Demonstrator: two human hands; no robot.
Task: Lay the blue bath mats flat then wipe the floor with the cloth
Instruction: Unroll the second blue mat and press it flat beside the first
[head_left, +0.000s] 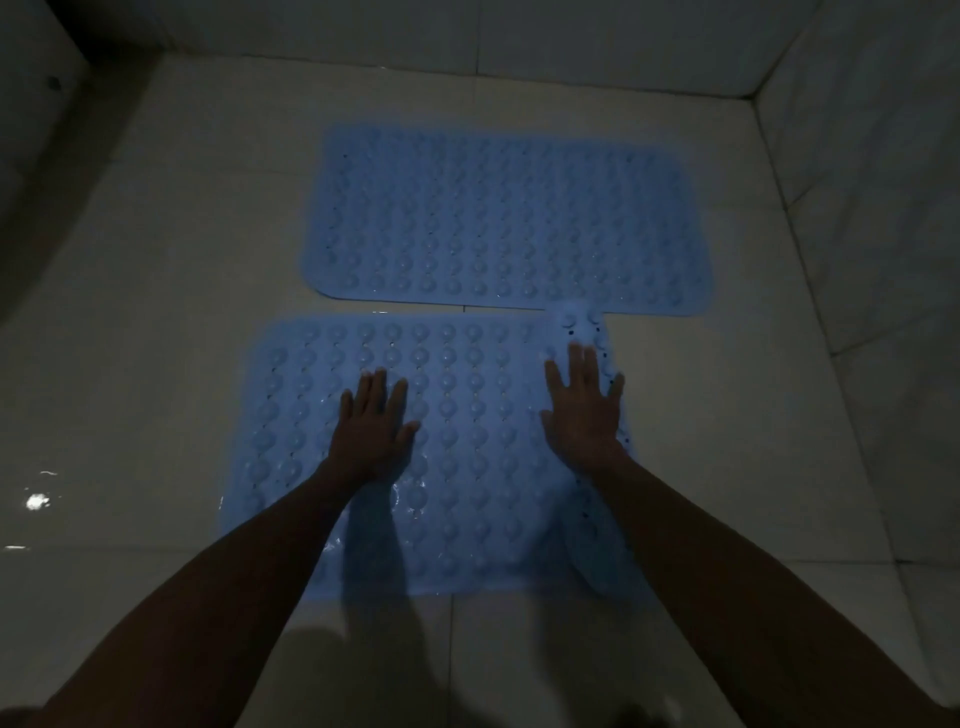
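Two bath mats lie on the tiled floor (171, 322), one behind the other. The far mat (506, 223) sits nearer the back wall (467, 31) and reaches further right. The near mat (452, 415) lies just before it (its far right corner overlaps the far mat's near edge). On the near mat rest the left hand (371, 423) and, right of it, the right hand (584, 410).

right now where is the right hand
In the head view the right hand lies flat on the right edge of the near mat, just below the far mat.
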